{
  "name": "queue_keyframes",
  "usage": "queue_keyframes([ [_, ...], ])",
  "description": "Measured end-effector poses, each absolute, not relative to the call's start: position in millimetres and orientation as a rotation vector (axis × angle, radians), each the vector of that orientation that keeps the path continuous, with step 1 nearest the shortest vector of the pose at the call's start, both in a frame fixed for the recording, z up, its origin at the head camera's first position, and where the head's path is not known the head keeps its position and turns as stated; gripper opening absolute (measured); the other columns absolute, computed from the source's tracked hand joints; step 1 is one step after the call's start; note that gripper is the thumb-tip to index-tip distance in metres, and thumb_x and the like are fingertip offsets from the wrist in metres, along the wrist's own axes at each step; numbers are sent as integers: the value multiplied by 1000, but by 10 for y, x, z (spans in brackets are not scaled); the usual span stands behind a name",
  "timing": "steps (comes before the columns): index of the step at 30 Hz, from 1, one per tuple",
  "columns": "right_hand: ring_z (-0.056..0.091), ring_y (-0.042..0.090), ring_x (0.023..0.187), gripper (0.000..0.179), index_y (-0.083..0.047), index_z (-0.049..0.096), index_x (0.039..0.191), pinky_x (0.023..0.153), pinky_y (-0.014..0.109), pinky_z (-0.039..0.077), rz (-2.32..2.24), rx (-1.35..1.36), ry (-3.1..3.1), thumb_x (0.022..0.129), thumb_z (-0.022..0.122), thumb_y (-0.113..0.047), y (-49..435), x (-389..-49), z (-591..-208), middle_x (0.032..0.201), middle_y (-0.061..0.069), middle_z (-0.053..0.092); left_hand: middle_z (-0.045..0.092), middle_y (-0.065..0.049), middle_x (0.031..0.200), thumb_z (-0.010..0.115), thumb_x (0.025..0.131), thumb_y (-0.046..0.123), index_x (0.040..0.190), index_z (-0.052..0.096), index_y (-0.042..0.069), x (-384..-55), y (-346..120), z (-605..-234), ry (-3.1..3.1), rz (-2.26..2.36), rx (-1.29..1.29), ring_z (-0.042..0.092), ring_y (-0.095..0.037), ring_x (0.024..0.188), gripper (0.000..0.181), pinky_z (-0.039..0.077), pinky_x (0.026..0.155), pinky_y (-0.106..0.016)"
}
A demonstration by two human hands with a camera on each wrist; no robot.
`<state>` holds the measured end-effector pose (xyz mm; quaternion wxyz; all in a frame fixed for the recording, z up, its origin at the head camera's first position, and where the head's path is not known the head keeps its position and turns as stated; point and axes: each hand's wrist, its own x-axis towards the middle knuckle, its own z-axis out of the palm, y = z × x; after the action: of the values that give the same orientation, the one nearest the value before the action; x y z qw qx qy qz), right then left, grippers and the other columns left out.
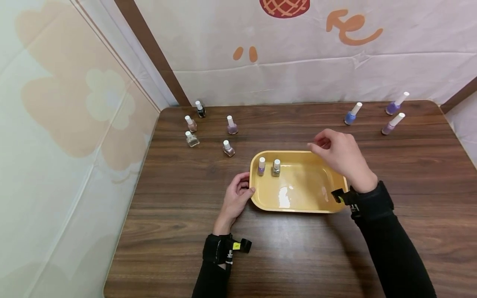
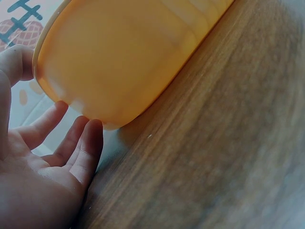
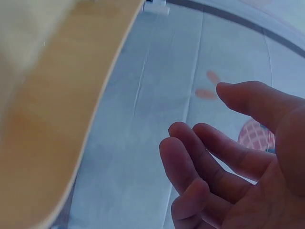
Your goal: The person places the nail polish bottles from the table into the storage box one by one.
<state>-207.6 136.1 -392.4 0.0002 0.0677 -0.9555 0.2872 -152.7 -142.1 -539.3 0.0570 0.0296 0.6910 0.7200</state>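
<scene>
A yellow tray lies on the table, with two small nail polish bottles standing in its left part: a purple one and a clear, greyish one. At the tray's left end, my left hand holds the rim. In the left wrist view its thumb meets the rim while the fingertips touch the outer wall. My right hand hovers over the tray's far right corner. Its fingers are loosely bent and nothing is between them, as the right wrist view shows.
Several nail polish bottles stand at the back left, among them a black one, a mauve one and a brownish one. At the back right are a blue bottle and two purple ones. A printed cloth hangs behind the table.
</scene>
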Motion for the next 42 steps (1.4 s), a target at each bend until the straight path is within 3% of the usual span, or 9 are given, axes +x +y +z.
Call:
queue_keyframes([
  [12, 62, 27, 81, 36, -2, 67, 107, 61, 24, 41, 889, 43, -2887, 93, 60, -34, 1952, -2308, -3986, 96, 20, 70, 51, -25, 127, 60, 84, -2, 132, 48, -5, -1511, -1438, -5396, 2073, 2188, 91, 54, -20, 100, 49, 48, 79, -17],
  [20, 60, 26, 72, 33, 5, 67, 104, 58, 25, 39, 859, -34, -2874, 92, 61, -26, 2255, -2566, -4220, 94, 27, 68, 51, -25, 127, 60, 84, -1, 132, 49, -4, -1512, -1425, -5414, 2064, 2197, 79, 53, -27, 102, 49, 48, 78, -16],
  [26, 60, 38, 82, 35, 8, 64, 106, 62, 33, 40, 862, -136, -2885, 92, 59, -24, 2363, -2691, -4351, 99, 30, 66, 49, -28, 128, 59, 85, -4, 133, 46, -8, -1507, -1430, -5387, 2053, 2210, 95, 54, -29, 102, 49, 47, 78, -16],
  [31, 59, 38, 85, 35, 7, 65, 107, 66, 36, 40, 873, -252, -2860, 92, 59, -24, 2413, -2789, -4435, 101, 30, 66, 49, -29, 128, 59, 86, -3, 133, 46, -9, -1501, -1430, -5374, 2043, 2220, 100, 53, -31, 103, 49, 48, 78, -16],
  [42, 56, 39, 99, 41, 5, 65, 111, 77, 40, 39, 911, -422, -2874, 93, 56, -31, 2457, -2942, -4538, 110, 29, 64, 50, -27, 127, 60, 83, -1, 131, 48, -6, -1498, -1427, -5373, 2046, 2214, 81, 53, -21, 99, 50, 47, 78, -16],
])
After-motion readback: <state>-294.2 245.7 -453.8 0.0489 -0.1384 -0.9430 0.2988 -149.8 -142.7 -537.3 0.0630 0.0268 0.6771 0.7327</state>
